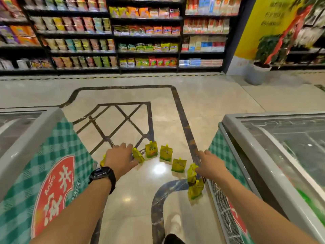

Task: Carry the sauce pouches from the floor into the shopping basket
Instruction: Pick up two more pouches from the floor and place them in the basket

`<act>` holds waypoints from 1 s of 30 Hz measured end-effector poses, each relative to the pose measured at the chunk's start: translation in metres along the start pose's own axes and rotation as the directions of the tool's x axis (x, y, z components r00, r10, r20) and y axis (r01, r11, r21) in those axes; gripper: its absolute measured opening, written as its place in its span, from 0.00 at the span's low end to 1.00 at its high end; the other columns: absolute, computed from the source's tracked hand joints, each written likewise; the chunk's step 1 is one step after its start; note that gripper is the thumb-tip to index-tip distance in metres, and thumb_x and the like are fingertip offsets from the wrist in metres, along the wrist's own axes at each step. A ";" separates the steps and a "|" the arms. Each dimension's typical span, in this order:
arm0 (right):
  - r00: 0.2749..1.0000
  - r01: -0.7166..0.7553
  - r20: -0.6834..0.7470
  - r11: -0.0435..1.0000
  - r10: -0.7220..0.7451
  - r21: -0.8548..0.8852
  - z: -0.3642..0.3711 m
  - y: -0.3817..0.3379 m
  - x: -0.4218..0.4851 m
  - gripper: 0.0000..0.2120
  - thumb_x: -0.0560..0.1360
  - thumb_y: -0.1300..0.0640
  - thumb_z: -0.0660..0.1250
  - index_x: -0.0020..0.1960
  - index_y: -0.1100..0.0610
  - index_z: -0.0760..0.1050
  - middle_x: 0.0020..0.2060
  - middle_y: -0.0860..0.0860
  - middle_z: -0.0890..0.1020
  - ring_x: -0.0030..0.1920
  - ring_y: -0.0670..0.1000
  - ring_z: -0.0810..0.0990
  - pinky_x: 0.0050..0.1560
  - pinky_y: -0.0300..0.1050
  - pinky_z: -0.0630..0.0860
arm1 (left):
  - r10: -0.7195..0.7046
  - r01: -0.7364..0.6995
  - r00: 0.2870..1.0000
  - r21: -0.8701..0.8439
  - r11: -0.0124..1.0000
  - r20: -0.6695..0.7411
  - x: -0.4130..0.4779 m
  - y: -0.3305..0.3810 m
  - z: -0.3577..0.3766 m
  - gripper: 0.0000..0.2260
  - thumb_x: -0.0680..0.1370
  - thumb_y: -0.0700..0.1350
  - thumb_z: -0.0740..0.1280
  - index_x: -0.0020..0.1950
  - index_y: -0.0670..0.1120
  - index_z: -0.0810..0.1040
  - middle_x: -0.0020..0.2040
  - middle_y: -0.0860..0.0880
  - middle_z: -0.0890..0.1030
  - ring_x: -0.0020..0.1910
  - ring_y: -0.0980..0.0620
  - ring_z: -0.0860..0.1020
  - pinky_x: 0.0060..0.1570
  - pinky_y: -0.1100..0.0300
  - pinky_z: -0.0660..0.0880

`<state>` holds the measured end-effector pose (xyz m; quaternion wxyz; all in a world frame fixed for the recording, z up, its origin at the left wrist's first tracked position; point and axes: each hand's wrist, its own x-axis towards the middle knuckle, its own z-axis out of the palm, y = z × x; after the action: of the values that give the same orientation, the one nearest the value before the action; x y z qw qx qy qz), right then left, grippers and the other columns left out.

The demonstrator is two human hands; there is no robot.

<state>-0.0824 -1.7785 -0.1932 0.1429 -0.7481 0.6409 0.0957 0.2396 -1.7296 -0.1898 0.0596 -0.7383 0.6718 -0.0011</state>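
Note:
Several yellow-green spouted sauce pouches stand in an arc on the shiny tiled floor, among them a middle pouch [151, 149], a tilted pouch [138, 155] and a right pouch [192, 173]. My left hand [120, 158], with a black watch on the wrist, reaches down with its fingers spread. Its thumb lies next to the tilted pouch, and it half hides another pouch [102, 162]. My right hand [211, 164] reaches down at the arc's right end, fingers straight, thumb against the right pouch. Neither hand grips anything. No shopping basket is in view.
A chest freezer with a green checked side [52, 155] stands on the left. Another freezer [263, 138] stands on the right, and the pouches lie in the aisle between them. Stocked snack shelves [146, 36] line the far wall. A potted plant [257, 71] stands at the far right.

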 end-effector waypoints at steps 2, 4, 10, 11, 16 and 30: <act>1.000 0.010 0.003 1.000 -0.010 0.016 0.002 0.002 0.043 0.25 0.73 0.50 0.67 0.68 0.52 0.67 0.61 0.54 0.73 0.57 0.57 0.76 0.49 0.52 0.78 | 0.001 -0.002 1.000 0.023 1.000 0.021 0.038 0.001 0.008 0.28 0.76 0.70 0.59 0.65 0.51 0.70 0.59 0.49 0.77 0.57 0.46 0.78 0.47 0.53 0.75; 1.000 0.016 0.022 1.000 -0.017 0.025 0.005 0.007 0.089 0.26 0.73 0.48 0.67 0.68 0.52 0.66 0.61 0.54 0.73 0.58 0.58 0.76 0.50 0.53 0.78 | -0.006 0.004 0.999 0.044 0.999 0.048 0.074 0.000 0.018 0.28 0.76 0.71 0.59 0.64 0.51 0.71 0.59 0.49 0.77 0.56 0.46 0.78 0.44 0.53 0.73; 0.987 0.008 0.161 0.999 -0.014 0.041 0.035 0.028 0.206 0.28 0.74 0.45 0.66 0.70 0.54 0.64 0.64 0.56 0.71 0.63 0.61 0.73 0.51 0.54 0.76 | 0.011 -0.025 0.985 0.082 0.996 0.172 0.159 0.009 0.067 0.30 0.77 0.68 0.60 0.72 0.50 0.66 0.59 0.48 0.77 0.57 0.45 0.78 0.41 0.54 0.70; 0.985 -0.002 0.174 0.999 -0.008 0.052 0.043 0.033 0.221 0.26 0.74 0.45 0.66 0.68 0.54 0.65 0.64 0.56 0.72 0.62 0.61 0.74 0.51 0.54 0.76 | 0.025 -0.042 0.980 0.084 0.996 0.198 0.172 0.011 0.080 0.31 0.76 0.68 0.60 0.72 0.50 0.66 0.58 0.48 0.77 0.56 0.46 0.78 0.40 0.54 0.71; 0.959 -0.066 0.281 0.996 0.046 0.062 0.129 0.054 0.284 0.28 0.74 0.47 0.68 0.71 0.55 0.65 0.66 0.56 0.71 0.64 0.60 0.73 0.57 0.52 0.76 | 0.131 -0.180 0.914 0.093 0.979 0.384 0.229 0.024 0.192 0.27 0.77 0.67 0.58 0.68 0.51 0.69 0.61 0.49 0.76 0.56 0.47 0.78 0.43 0.53 0.74; 0.999 0.013 0.035 0.969 -0.005 -0.246 0.485 0.073 0.544 0.39 0.70 0.48 0.71 0.76 0.49 0.57 0.73 0.55 0.62 0.71 0.58 0.65 0.63 0.53 0.70 | 0.251 -0.278 0.931 0.066 0.958 0.264 0.415 0.034 0.628 0.33 0.77 0.65 0.63 0.75 0.50 0.60 0.67 0.48 0.73 0.62 0.45 0.76 0.50 0.51 0.76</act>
<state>-0.0482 -2.1327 -0.8334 0.0605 -0.7612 0.6182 0.1865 0.2981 -2.0904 -0.8492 0.1821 -0.6311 0.7511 0.0664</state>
